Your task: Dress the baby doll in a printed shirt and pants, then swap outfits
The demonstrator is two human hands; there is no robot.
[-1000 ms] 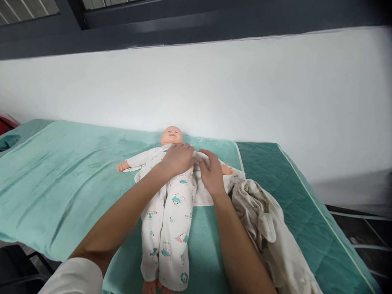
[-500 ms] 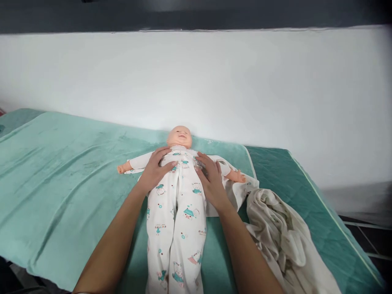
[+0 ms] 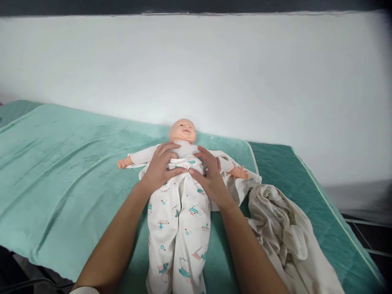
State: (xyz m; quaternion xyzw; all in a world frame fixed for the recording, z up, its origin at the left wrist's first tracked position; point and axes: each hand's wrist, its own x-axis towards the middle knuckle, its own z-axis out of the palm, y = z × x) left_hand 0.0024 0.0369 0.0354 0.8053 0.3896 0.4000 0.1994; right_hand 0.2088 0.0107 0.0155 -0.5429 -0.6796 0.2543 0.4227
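A baby doll (image 3: 183,130) lies on its back with its arms spread, in a plain white top (image 3: 185,148). White baby pants (image 3: 192,228) printed with teal bears lie over its lower body, the waist bunched across its belly. My left hand (image 3: 162,165) pinches the waist from the left, thumb pointing inward. From the right, my right hand (image 3: 211,173) grips the same waist, its thumb tip close to the left thumb. The doll's legs are hidden under the pants. Another white printed garment (image 3: 234,188) is spread beneath the doll's arm on the right.
A crumpled cream cloth (image 3: 278,224) lies to the right of my right forearm. The bed carries a light green blanket (image 3: 76,175) over a darker green quilted cover (image 3: 272,163). A white wall (image 3: 214,73) stands right behind the doll's head.
The pants' waist has come down from near the doll's neck to its belly, baring the white top. My thumbs have moved together at the middle, and the view has tilted slightly down.
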